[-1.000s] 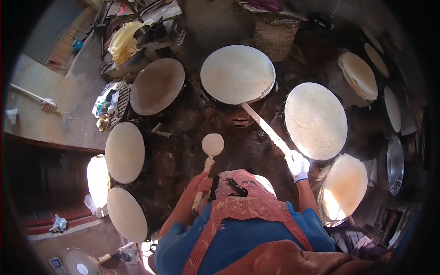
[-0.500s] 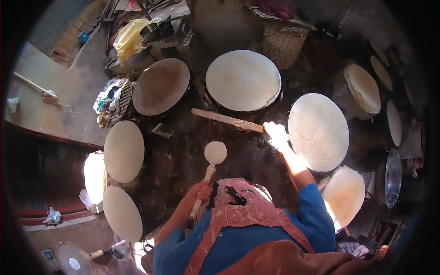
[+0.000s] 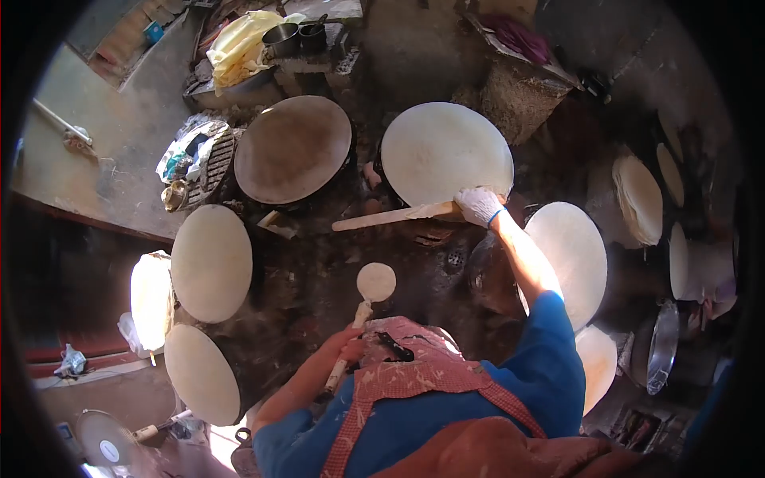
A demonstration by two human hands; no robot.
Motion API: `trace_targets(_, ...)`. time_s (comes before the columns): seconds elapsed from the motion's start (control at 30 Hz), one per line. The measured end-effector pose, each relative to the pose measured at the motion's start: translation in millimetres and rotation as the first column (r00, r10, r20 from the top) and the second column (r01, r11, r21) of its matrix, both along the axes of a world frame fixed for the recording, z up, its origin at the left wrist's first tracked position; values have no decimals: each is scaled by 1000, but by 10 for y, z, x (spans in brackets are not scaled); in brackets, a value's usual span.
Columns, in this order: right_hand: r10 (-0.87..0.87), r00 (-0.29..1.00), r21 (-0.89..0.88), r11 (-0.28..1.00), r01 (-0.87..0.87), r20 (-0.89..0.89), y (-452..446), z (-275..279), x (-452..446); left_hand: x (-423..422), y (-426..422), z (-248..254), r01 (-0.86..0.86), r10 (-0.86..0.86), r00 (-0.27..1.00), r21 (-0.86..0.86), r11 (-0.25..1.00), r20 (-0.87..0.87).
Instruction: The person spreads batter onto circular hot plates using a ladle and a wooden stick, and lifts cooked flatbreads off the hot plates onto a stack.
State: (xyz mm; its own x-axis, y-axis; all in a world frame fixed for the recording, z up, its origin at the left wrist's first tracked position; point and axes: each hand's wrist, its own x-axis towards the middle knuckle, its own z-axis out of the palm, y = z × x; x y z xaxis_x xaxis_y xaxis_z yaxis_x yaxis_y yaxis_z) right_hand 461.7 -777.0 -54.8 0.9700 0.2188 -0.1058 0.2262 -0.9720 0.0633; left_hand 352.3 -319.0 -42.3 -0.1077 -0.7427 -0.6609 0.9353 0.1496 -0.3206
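My left hand is closed around the pale handle of a ladle, whose round head looks coated in batter. It is held low, just in front of my red checked apron. My right hand, in a white glove, grips a long wooden stick pointing left. The glove is at the lower right rim of the far griddle, which carries a pale round flatbread; whether the glove touches it I cannot tell. Beneath my right forearm lies another round flatbread.
A brown-surfaced griddle stands at the far left. Two pale rounds lie along the left. Stacked flatbreads are at the right, another stack at the left. Pots and yellow plastic sit at the back.
My right hand has moved with the stick from beside the right griddle to the far griddle's lower right rim. The left hand still holds the ladle. The view has shifted slightly.
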Motion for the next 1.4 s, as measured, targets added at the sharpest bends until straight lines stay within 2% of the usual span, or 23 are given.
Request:
trace_targets(0.07, -20, 999, -18, 1000, 20, 26, -22, 129, 123, 67, -8, -40, 4, -4, 1000, 6, 1000, -11)
trace_targets(0.17, -133, 990, 76, 989, 130, 35, -143, 423, 323, 178, -32, -95, 3, -3, 996, 0, 1000, -86)
trace_targets(0.27, -257, 958, 203, 952, 228, 129, -420, 641, 478, 292, -62, -140, 27, -28, 991, -13, 1000, -130)
trace_targets(0.33, -406, 892, 296, 892, 340, 198, -580, 790, 534, 350, -66, -156, 61, -62, 993, -8, 998, -98)
trace_targets(0.37, -449, 856, 374, 863, 340, 257, -730, 778, 567, 380, -68, -153, 71, -72, 992, -14, 997, -103)
trace_targets(0.47, -593, 755, 481, 767, 425, 278, -954, 1077, 553, 499, -91, -133, 107, -109, 991, -25, 994, -83)
trace_targets(0.53, -711, 672, 543, 656, 524, 209, -1150, 1210, 578, 567, -108, -119, 141, -141, 989, -9, 990, -36)
trace_targets(0.6, -701, 627, 566, 685, 459, 340, -1414, 1262, 572, 631, -130, -65, 167, -167, 986, 29, 986, -2)
trace_targets(0.67, -767, 460, 534, 641, 551, 447, -1580, 1358, 610, 673, -140, -25, 177, -177, 984, 50, 983, -5)
trace_targets(0.73, -775, 390, 560, 630, 539, 497, -1660, 1585, 504, 717, -154, -12, 177, -175, 984, 52, 983, -38)
trace_targets(0.83, -846, 188, 650, 509, 565, 499, -1828, 1748, 254, 747, -166, -104, 189, -190, 981, -39, 981, -35)
trace_targets(0.87, -860, 102, 665, 456, 592, 499, -1904, 1783, 143, 763, -191, -137, 210, -210, 977, -8, 978, -26)
trace_targets(0.93, -909, -9, 783, 354, 511, 417, -2136, 1789, -198, 756, -272, -129, 262, -261, 965, 60, 963, -14)
trace_targets(1.07, -976, -149, 907, 83, 413, 158, -2471, 1794, -1299, 729, -437, -236, 275, -283, 948, -71, 959, -149)
trace_targets(1.13, -941, -168, 893, 207, 400, 293, -2529, 1744, -2090, 653, -544, -152, 304, -316, 927, -89, 949, -201)
trace_targets(1.2, -917, -269, 909, 182, 375, 295, -2497, 1645, -3043, 540, -716, -17, 343, -356, 897, -96, 934, -261)
trace_targets(1.27, -934, -356, 987, -56, 150, 2, -1892, 1896, -3916, 367, -1015, 135, 370, -375, 878, -77, 926, -297)
trace_targets(1.3, -916, -401, 994, -51, 100, -6, -1865, 1683, -4482, 231, -1131, 232, 369, -368, 880, -56, 928, -300)
trace_targets(1.33, -916, -400, 997, 55, -55, 28, -1446, 1844, -4813, 107, -1257, 296, 352, -347, 889, -40, 935, -298)
trace_targets(1.37, -846, -504, 974, -75, -211, -175, -1500, 1445, -5428, 57, -1320, 199, 353, -384, 874, -153, 923, -297)
trace_targets(1.4, -843, -512, 968, -38, -246, -163, -1273, 1306, -5854, -20, -1437, 203, 379, -411, 877, -166, 910, -248)
